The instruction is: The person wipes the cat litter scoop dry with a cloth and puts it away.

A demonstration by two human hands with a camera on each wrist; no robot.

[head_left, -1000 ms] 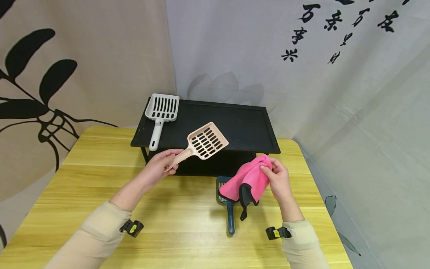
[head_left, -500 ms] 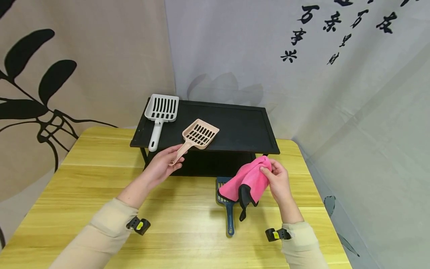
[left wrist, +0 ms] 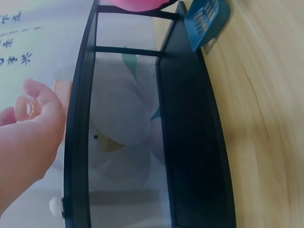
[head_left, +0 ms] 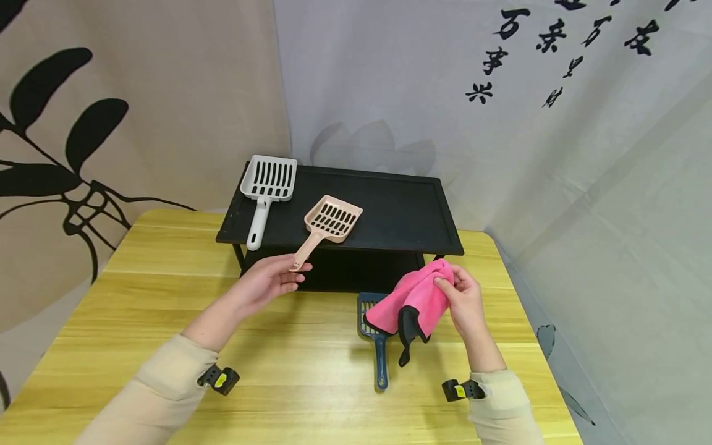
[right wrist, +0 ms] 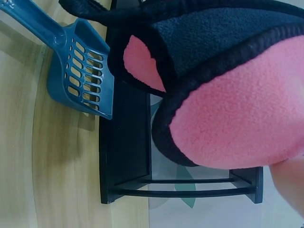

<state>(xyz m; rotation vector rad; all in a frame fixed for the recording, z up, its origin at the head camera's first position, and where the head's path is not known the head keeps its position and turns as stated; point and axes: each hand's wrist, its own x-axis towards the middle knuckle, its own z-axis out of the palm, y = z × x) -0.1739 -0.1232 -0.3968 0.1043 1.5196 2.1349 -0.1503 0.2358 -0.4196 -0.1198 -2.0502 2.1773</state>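
A beige litter scoop (head_left: 335, 219) overlaps the top of the black two-tier rack (head_left: 400, 210), its handle jutting past the front edge. My left hand (head_left: 267, 282) has thumb and fingers at the handle's tip, the lower fingers loosely extended; in the left wrist view the left hand (left wrist: 33, 128) appears beside the rack's upper edge. A pink cloth (head_left: 414, 296) with dark trim hangs from my right hand (head_left: 466, 301), pinched between thumb and fingers. The cloth (right wrist: 242, 109) fills much of the right wrist view. It partly covers a blue litter scoop (head_left: 381, 355) lying on the table.
A light grey litter scoop (head_left: 269, 179) lies at the left of the rack's top, handle toward the front. Below is the rack's dark lower shelf (head_left: 345, 272). The wooden table (head_left: 167, 309) backs onto a printed curtain (head_left: 378, 80).
The beige scoop has moved slightly left and back over the rack's top. My left hand has slid down to its handle tip and its lower fingers have loosened. The right hand barely shifts.
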